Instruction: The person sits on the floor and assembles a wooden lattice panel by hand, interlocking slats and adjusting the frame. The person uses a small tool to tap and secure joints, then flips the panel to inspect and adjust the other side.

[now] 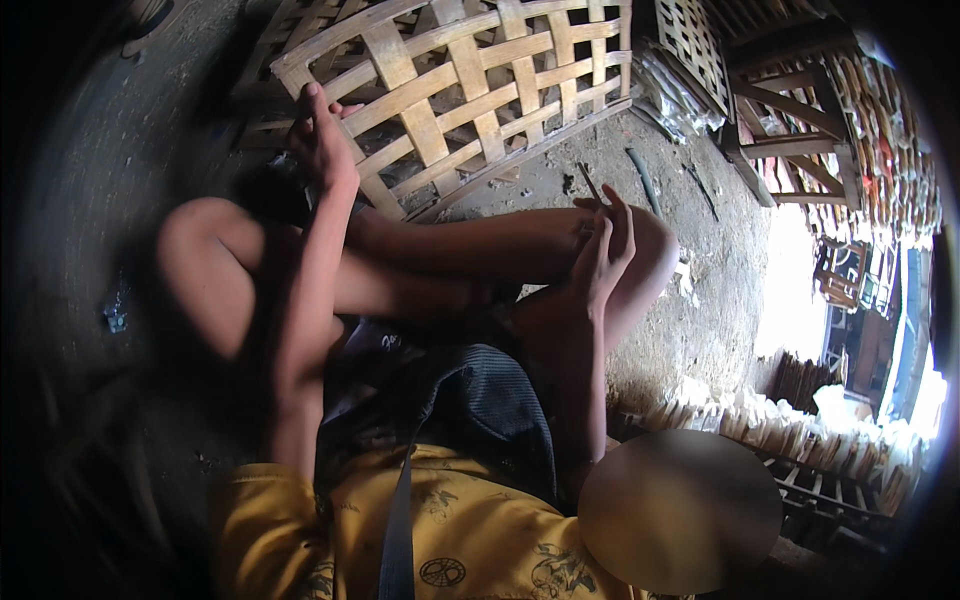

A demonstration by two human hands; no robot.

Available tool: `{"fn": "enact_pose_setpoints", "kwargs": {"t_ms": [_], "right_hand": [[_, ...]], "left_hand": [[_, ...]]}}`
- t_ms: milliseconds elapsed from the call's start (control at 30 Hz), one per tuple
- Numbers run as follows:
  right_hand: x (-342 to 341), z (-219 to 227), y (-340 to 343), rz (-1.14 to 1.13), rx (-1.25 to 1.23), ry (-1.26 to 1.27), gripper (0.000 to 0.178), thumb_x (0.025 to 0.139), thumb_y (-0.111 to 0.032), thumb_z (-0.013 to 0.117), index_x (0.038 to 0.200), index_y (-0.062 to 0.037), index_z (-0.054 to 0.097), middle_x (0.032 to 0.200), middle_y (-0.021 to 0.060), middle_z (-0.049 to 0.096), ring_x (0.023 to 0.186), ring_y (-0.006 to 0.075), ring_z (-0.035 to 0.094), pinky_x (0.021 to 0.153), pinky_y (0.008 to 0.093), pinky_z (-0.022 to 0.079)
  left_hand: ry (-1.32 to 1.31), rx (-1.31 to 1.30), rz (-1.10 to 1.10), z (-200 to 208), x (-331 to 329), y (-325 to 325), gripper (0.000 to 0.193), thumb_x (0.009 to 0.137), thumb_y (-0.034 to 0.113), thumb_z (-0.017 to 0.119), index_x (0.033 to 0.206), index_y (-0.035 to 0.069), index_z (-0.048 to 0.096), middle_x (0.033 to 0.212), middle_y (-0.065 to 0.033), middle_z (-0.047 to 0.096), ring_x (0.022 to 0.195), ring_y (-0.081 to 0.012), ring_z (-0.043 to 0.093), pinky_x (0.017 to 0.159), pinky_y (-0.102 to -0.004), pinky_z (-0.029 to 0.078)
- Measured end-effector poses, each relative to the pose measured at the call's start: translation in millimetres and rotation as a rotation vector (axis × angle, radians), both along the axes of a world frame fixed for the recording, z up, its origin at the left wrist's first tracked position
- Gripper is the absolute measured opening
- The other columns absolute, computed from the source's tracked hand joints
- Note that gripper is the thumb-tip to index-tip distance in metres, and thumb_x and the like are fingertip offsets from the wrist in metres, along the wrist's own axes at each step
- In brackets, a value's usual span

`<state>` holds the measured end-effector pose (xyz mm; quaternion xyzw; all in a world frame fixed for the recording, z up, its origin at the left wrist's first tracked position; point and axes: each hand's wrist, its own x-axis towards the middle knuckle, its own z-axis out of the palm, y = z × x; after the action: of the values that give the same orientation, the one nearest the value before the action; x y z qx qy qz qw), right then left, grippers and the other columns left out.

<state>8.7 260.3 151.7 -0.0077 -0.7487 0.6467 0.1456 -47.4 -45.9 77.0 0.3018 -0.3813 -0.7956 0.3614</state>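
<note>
A woven bamboo panel (425, 130) of flat, pale strips leans at a tilt in front of my crossed legs. My left hand (325, 145) is at its left edge, with one finger stretched up along the frame and the others bent about the rim, partly hidden. Above my right knee, my right hand (606, 245) pinches a thin dark stick-like piece (587, 180) that points up from the fingers; its exact kind is too small to make out. The right hand is apart from the panel.
More woven panels (692, 45) stand at the back, above clear plastic wrapping (670, 100). Short sticks (640, 175) lie on the bare floor (700, 270). To the right are a wooden frame stand (800, 145) and racks (820, 440) packed with pale, thin pieces.
</note>
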Motion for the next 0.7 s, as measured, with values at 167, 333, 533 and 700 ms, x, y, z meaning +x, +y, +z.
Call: {"fn": "enact_pose_setpoints", "kwargs": {"t_ms": [167, 333, 533, 700], "right_hand": [[-56.2, -3.1, 10.3, 0.222, 0.668, 0.068, 0.026, 0.099, -0.013, 0.054, 0.117, -0.004, 0.07, 0.092, 0.0113, 0.076, 0.086, 0.0178, 0.072, 0.074, 0.0319, 0.055], [-70.6, -2.6, -41.1, 0.519, 0.863, 0.119, 0.018, 0.093, -0.011, 0.066, 0.109, -0.0072, 0.075, 0.095, 0.0109, 0.076, 0.083, 0.0181, 0.073, 0.071, 0.0293, 0.055], [-61.7, -54.5, -70.5, 0.651, 0.766, 0.078, 0.014, 0.088, -0.004, 0.063, 0.099, -0.0047, 0.072, 0.099, 0.0169, 0.072, 0.093, 0.0363, 0.07, 0.078, 0.0395, 0.056], [-53.5, -47.4, -83.6, 0.603, 0.806, 0.067, 0.014, 0.089, -0.003, 0.061, 0.1, -0.002, 0.07, 0.099, 0.018, 0.071, 0.095, 0.0368, 0.069, 0.08, 0.041, 0.055]], "left_hand": [[0.027, -0.079, 0.054, 7.3, 6.6, -4.8, 0.048, 0.095, 0.046, 0.066, 0.102, -0.002, 0.061, 0.081, -0.0054, 0.055, 0.07, -0.019, 0.068, 0.075, -0.0284, 0.055], [0.056, -0.044, 0.097, -2.2, -3.0, -18.4, 0.045, 0.096, 0.043, 0.064, 0.107, 0.0, 0.064, 0.08, -0.0039, 0.054, 0.067, -0.0173, 0.067, 0.07, -0.0279, 0.052], [0.063, 0.044, 0.009, -24.2, 6.5, -40.1, 0.049, 0.1, 0.052, 0.052, 0.1, 0.004, 0.06, 0.089, -0.0056, 0.067, 0.086, -0.0179, 0.066, 0.085, -0.0301, 0.051], [-0.386, -0.15, 0.119, 12.7, 7.2, -29.4, 0.061, 0.1, 0.058, 0.048, 0.127, 0.007, 0.066, 0.112, -0.0159, 0.071, 0.096, -0.0249, 0.068, 0.083, -0.0364, 0.052]]}}
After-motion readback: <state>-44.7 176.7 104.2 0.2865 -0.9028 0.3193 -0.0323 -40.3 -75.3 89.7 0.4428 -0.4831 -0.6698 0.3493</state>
